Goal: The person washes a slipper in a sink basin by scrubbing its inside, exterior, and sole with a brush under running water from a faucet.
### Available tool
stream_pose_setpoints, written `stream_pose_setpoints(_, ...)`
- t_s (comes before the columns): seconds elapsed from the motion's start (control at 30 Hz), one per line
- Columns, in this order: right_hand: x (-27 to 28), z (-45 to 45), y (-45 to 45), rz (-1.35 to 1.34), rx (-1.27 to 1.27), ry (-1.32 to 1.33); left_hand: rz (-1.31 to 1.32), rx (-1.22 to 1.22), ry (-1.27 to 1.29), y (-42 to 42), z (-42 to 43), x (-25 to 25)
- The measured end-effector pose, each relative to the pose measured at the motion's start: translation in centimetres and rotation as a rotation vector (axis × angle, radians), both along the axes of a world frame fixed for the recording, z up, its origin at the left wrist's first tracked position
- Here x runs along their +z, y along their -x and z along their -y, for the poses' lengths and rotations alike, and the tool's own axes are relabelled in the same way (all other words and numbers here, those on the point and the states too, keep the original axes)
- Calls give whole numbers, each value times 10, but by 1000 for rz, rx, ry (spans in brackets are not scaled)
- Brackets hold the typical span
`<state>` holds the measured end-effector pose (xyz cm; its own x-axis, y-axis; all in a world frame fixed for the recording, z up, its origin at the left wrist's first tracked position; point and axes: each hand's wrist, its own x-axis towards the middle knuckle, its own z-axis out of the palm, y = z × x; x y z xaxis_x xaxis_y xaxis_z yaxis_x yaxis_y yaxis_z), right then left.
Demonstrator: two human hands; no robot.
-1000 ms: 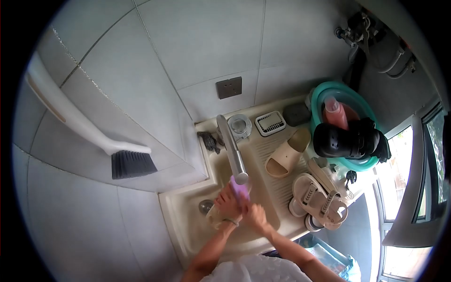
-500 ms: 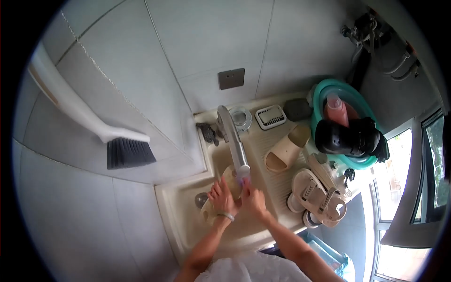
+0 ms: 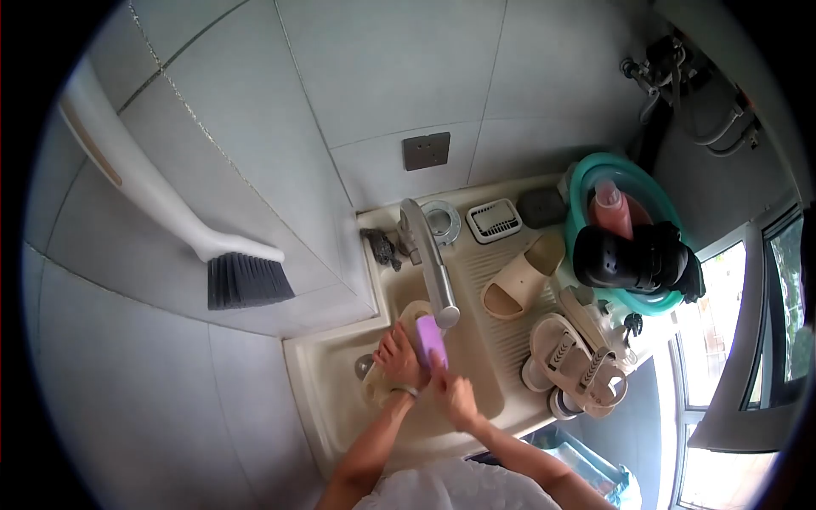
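In the sink basin (image 3: 327, 408) lies a cream slipper (image 3: 414, 314), partly covered by my hands and by the faucet above it. My left hand (image 3: 399, 357), with a band at its wrist, presses on the slipper and grips it, fingers pointing up the basin. A purple scrubbing brush (image 3: 430, 344) is held by its handle in my closed right hand (image 3: 459, 401). The brush head rests over the slipper's right side, just beside my left hand; its bristles are hidden. Over both reaches the metal faucet (image 3: 432, 268).
On the ribbed drainboard stand a beige slipper (image 3: 520, 279) and pale sandals (image 3: 568, 353). A teal basin (image 3: 586, 183) holds a pink bottle (image 3: 612, 208) and black footwear (image 3: 619, 255). Behind the faucet sits a soap dish (image 3: 493, 219). A large white-handled brush (image 3: 246, 280) hangs at left.
My right hand has drawn back toward me and to the right. The purple brush, mostly hidden before, now shows clearly. My left hand stays on the slipper.
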<state>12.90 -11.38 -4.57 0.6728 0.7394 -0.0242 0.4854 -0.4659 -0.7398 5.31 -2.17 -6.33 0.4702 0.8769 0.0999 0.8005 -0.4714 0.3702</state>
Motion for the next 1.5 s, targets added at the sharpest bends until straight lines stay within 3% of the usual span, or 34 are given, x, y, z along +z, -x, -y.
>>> stream_pose_setpoints(0.07, -12, -1, 1, 173, 28, -132, -59, -22, 29, 2, 5, -2)
stream_pose_setpoints(0.1, -9, -2, -10, -92, 18, 169, -115, -44, 59, 1, 9, -1)
stream_pose_setpoints(0.2, -26, -21, -33, -125, -114, 134, -100, -69, 83, 0, 13, 4)
stream_pose_setpoints(0.27, -24, -6, -13, -50, 31, 133, -38, -31, -63, 2, 10, -10)
stream_pose_setpoints(0.37, -25, -4, 16, 353, 52, -278, 7, -58, -85, 7, 5, -32)
stream_pose_setpoints(0.43, -19, -18, -14, -118, -15, 159, -10, -60, 10, 5, 13, -16)
stream_pose_setpoints(0.47, -27, -24, -22, -135, -13, 111, -23, -66, 101, 5, 20, -8)
stream_pose_setpoints(0.57, -41, -36, -37, -198, -22, 34, 18, 42, 25, 0, 24, -1)
stream_pose_setpoints(0.67, -19, -38, -28, -323, -20, -36, 143, 83, 7, 0, 24, -22)
stream_pose_setpoints(0.73, -22, -40, -28, -355, -8, -83, 164, 90, 105, 2, 23, -4)
stream_pose_setpoints(0.77, -28, -41, -35, -524, 9, -148, 163, 90, 104, 8, 17, -12)
stream_pose_setpoints(0.8, -31, -40, -41, -692, 27, -212, 349, 69, 346, 18, 5, -30)
stream_pose_setpoints(0.83, -30, -39, -49, -693, 28, -213, 534, 46, 587, 28, -9, -50)
stream_pose_setpoints(0.9, -22, -40, -62, -790, 170, -126, 544, 49, 659, 30, -30, -55)
stream_pose_setpoints(0.97, -14, -45, -64, -834, 148, -60, 844, 104, 924, 23, -41, -19)
stream_pose_setpoints(1.03, -10, -46, -66, -863, 167, -50, 718, 39, 837, 19, -56, -18)
stream_pose_setpoints(1.1, -5, -45, -67, -875, 166, -39, 392, -61, 582, 16, -56, -11)
stream_pose_setpoints(1.13, -4, -44, -68, -833, 165, -39, 341, -44, 656, 15, -62, -18)
stream_pose_setpoints(1.17, -2, -42, -70, -788, 162, -39, 586, -68, 689, 13, -62, -18)
stream_pose_setpoints(1.23, 4, -32, -71, -683, 109, -101, 701, -35, 618, 7, -64, -15)
stream_pose_setpoints(1.3, 16, -17, -65, -583, 57, -162, 565, 56, 669, 14, -64, 4)
stream_pose_setpoints(1.37, 23, 2, -48, -568, -12, -95, 678, 119, 596, 13, -54, -7)
stream_pose_setpoints(1.43, 14, 21, -27, -506, -47, -111, 1069, 282, 637, 12, -42, -24)
stream_pose_setpoints(1.5, 0, 24, -5, -403, 23, -249, 1215, 506, 842, 9, -22, -20)
